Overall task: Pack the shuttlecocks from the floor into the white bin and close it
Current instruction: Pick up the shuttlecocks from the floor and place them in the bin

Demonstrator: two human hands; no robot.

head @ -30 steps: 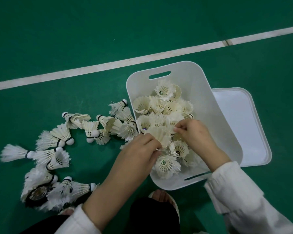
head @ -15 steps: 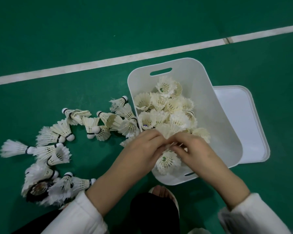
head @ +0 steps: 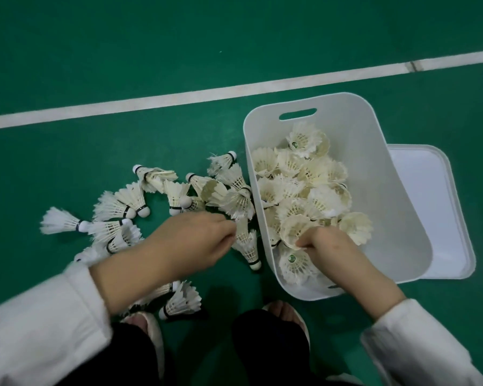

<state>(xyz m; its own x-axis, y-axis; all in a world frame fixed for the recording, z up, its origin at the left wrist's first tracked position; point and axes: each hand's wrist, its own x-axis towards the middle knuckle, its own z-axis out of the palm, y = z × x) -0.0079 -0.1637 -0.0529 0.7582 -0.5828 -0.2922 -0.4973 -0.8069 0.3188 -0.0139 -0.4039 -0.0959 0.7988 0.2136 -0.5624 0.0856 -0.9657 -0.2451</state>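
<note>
The white bin [head: 402,196] stands on the green floor, open, with several feather shuttlecocks [head: 304,176] standing cork-down inside. More shuttlecocks [head: 123,207] lie scattered on the floor to its left. My left hand [head: 195,240] is outside the bin's left wall, fingers pinched on the feathers of a floor shuttlecock [head: 247,243]. My right hand [head: 329,246] is inside the bin's near end. Its fingers are closed on the skirt of a cream shuttlecock [head: 292,228].
The bin's white lid [head: 435,207] lies flat on the floor, partly under the bin's right side. A white court line [head: 179,98] runs across behind. My two feet in light slippers [head: 287,316] are close to the bin's near end.
My left hand has left the bin and moved left to the floor shuttlecocks by its wall. My right hand has stayed in the bin, still holding a shuttlecock.
</note>
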